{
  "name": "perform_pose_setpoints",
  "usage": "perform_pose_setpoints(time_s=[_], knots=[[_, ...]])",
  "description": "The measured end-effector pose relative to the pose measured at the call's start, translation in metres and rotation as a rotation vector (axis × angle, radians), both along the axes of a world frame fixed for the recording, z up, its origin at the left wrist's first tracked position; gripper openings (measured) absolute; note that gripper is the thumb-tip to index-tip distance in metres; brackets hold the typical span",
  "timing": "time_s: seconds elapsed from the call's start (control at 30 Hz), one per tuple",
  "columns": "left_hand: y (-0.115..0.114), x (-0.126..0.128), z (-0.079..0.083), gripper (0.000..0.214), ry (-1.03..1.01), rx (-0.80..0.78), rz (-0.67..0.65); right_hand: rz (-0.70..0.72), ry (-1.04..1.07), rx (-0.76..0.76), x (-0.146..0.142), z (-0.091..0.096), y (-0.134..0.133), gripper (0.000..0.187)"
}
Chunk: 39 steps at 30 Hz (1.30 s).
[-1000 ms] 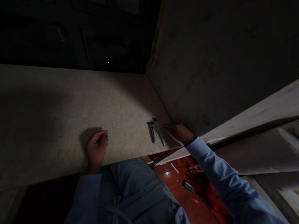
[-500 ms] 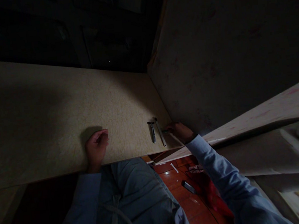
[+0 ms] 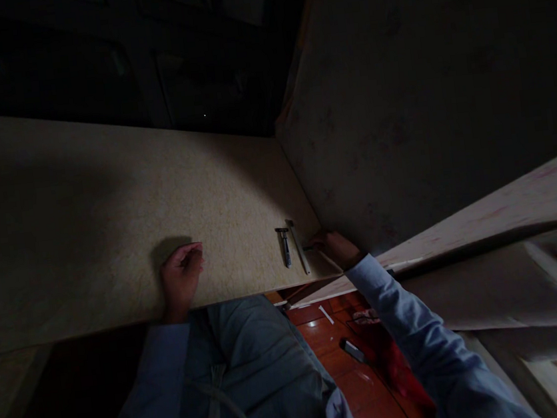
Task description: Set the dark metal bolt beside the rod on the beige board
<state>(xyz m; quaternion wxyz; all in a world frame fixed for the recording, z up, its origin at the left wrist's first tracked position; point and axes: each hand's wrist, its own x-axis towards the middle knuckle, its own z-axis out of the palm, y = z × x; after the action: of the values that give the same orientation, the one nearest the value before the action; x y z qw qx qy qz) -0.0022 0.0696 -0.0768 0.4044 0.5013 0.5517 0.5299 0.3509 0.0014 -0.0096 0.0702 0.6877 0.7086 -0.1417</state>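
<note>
A T-shaped razor (image 3: pixel 286 248) lies on the table near its front right corner. Beside it rests a thin pale stick with a dark head, like a toothbrush (image 3: pixel 300 250). My right hand (image 3: pixel 337 246) is just right of the stick, fingers pinched at the tabletop. A small dark end pokes out at its fingertips, too dim to name. My left hand (image 3: pixel 182 277) rests at the table's front edge, fingers curled in toward the thumb, and nothing shows in it.
The pale patterned tabletop (image 3: pixel 107 208) meets a flower-patterned wall panel (image 3: pixel 399 121) on the right. Dark glass-fronted panels (image 3: pixel 203 76) stand behind. Below, on the red tiled floor (image 3: pixel 326 358), lie a dark grey object (image 3: pixel 352 350) and red cloth (image 3: pixel 402 372).
The view has shifted very slightly. Both hands, the razor and the stick keep nearly the same places.
</note>
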Motion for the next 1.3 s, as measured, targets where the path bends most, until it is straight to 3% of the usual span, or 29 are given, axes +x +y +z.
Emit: perform_pose_setpoints(time_s=[0.4, 0.67, 0.87, 1.3], knots=[[-0.001, 0.002, 0.002, 0.034, -0.022, -0.04, 0.012, 0.037, -0.059, 0.08, -0.006, -0.002, -0.022, 0.033], [-0.002, 0.002, 0.005, 0.032, -0.025, -0.045, 0.004, -0.017, -0.17, 0.032, -0.027, -0.003, -0.037, 0.037], [-0.001, 0.001, 0.002, 0.034, -0.018, -0.038, 0.009, -0.029, -0.214, 0.087, -0.034, -0.007, -0.046, 0.04], [-0.001, 0.002, 0.002, 0.033, -0.069, -0.035, 0.015, -0.118, -0.187, 0.176, -0.054, -0.012, -0.053, 0.027]])
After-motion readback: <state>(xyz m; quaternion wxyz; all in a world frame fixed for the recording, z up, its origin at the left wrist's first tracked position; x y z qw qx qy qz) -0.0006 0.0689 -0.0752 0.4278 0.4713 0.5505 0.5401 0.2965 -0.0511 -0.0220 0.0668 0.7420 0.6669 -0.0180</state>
